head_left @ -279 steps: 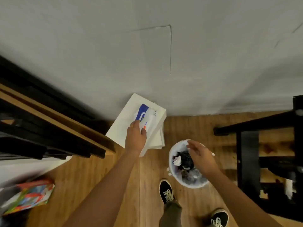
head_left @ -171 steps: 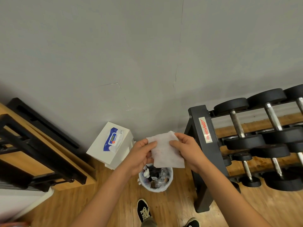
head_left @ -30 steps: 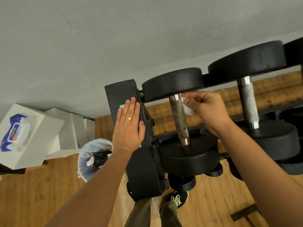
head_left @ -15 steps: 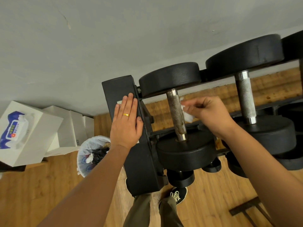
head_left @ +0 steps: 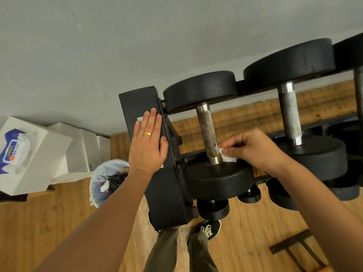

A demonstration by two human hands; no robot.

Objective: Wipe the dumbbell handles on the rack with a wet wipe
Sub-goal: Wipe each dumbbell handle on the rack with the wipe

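wiping low on first handle (head_left: 207,134) with wet wipe (head_left: 227,158) pinched in right hand (head_left: 253,149); bracing rack (head_left: 167,195) with flat left hand (head_left: 147,148); likely early, next handle (head_left: 288,114) at three o'clock pending.

Crumpled white wet wipe (head_left: 228,158) touching knurled steel dumbbell handle (head_left: 207,132), lower end; black rack (head_left: 135,103).

Open gap between the left handle (head_left: 205,130) and the next handle (head_left: 289,112); discs (head_left: 200,89) cap each end; the rack post (head_left: 167,193) walls the left; the right hand (head_left: 253,148) with its wipe (head_left: 227,158) sits low in the gap.
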